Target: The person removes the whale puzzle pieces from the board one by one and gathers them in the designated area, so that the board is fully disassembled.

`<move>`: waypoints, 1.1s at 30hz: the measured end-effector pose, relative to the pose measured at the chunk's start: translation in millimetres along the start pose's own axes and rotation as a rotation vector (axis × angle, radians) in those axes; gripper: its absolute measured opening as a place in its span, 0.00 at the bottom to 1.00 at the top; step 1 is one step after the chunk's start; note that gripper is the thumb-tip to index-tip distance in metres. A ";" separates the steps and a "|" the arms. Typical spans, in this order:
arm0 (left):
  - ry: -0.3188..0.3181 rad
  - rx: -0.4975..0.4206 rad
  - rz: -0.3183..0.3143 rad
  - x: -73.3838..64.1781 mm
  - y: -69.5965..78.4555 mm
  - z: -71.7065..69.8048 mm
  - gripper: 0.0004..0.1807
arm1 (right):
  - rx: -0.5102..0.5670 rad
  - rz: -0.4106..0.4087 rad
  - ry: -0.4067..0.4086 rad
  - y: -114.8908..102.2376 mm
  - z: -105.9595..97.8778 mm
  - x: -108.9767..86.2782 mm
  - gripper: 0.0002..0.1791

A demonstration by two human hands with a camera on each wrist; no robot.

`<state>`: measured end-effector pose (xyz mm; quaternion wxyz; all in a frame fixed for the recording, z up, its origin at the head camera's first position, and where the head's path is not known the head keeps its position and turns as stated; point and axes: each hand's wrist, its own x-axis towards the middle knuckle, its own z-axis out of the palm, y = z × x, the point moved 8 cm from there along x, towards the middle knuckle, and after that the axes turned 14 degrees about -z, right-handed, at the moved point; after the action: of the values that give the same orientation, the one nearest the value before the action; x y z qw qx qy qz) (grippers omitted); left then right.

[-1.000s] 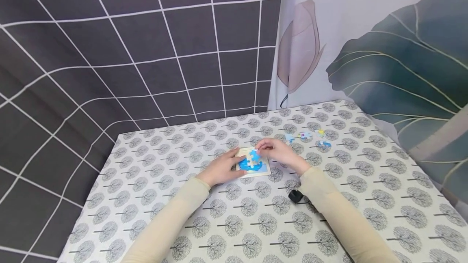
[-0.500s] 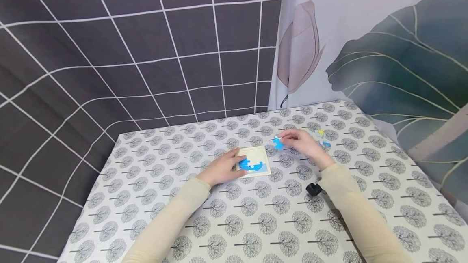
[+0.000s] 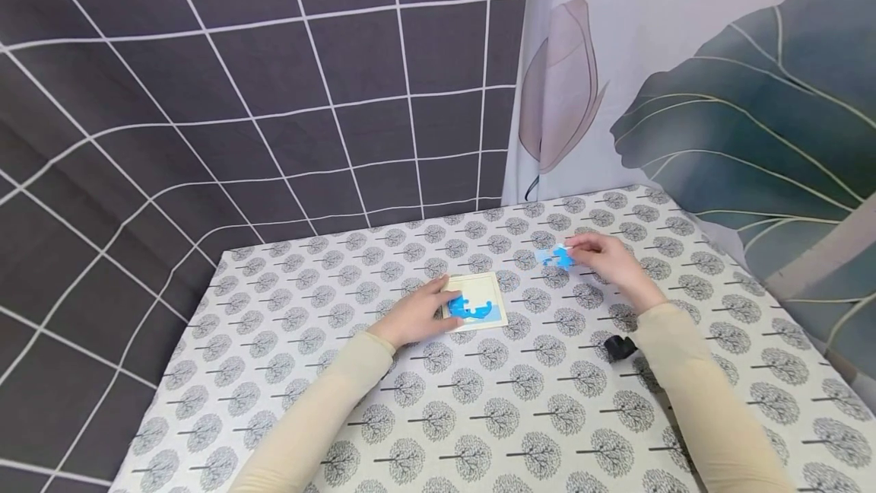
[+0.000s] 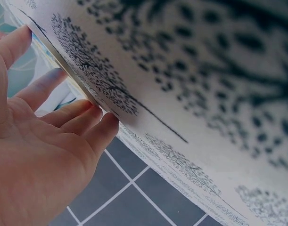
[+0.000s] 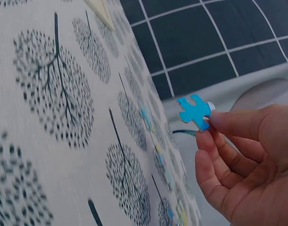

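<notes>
Dark backdrop with white grid lines (image 3: 274, 97) fills your left and front; pale curtain (image 3: 739, 14) with flower and big-leaf print on your right. Tabletop (image 3: 328, 432) under them wears a white cloth printed with grey trees, stretching from the backdrop to you. Cream left sleeve (image 3: 322, 417) and right sleeve (image 3: 705, 394) reach in from the near edge. Your left hand (image 3: 414, 314) is at the left side of the puzzle tray, fingers spread, fingertips touching its edge per left wrist view, thumb at the near-left corner. Your right hand (image 3: 612, 261) is up and right of the tray, well apart from it, thumb and fingers pinching one blue piece. Puzzle tray (image 3: 487, 285) lies flat near the middle of the tabletop, cream base showing in its far part. Black object (image 3: 619, 347) hangs just beside your right cuff; too small to tell what. Blue set pieces (image 3: 475, 313) sit in the near part of the tray. Loose pieces (image 5: 180, 214) lie on the tabletop near your right hand, blurred in right wrist view. Blue held piece (image 5: 194, 113) is raised off the tabletop, knobs sticking out, white bit at the thumb side.
</notes>
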<state>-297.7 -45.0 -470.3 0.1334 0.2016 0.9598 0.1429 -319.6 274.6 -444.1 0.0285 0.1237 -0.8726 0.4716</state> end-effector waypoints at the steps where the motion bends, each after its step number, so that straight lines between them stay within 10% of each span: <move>1: -0.001 0.003 -0.002 0.2 -0.2 0.2 0.37 | -0.009 0.001 0.006 2.2 -2.6 -1.0 0.21; 33: 0.002 -0.017 0.009 -0.2 -1.6 2.8 0.37 | -0.064 0.063 0.024 34.5 -13.5 -13.2 0.20</move>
<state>-297.2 -45.8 -473.3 0.1333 0.2044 0.9578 0.1517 -316.2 306.4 -466.9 0.0278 0.0895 -0.8904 0.4454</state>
